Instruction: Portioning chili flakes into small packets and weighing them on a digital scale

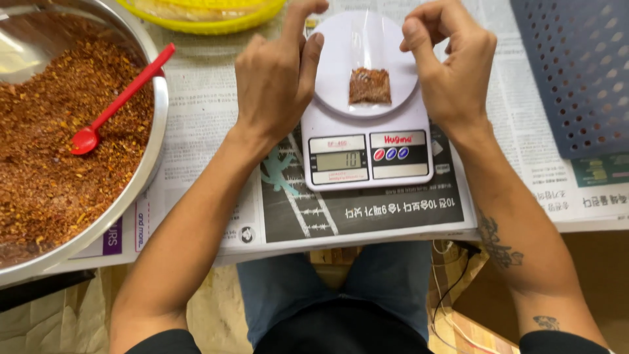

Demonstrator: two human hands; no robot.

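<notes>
Packet [369, 86] of red flakes already lies on scale [364, 131].
Your left hand [275, 82] and right hand [452, 62] hover loosely curled, pinching nothing.

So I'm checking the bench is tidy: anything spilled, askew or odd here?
Nothing stands out. The small packet lies centred on the scale, the red spoon rests in the flakes inside the steel bowl, and no flakes show on the newspaper.
</notes>
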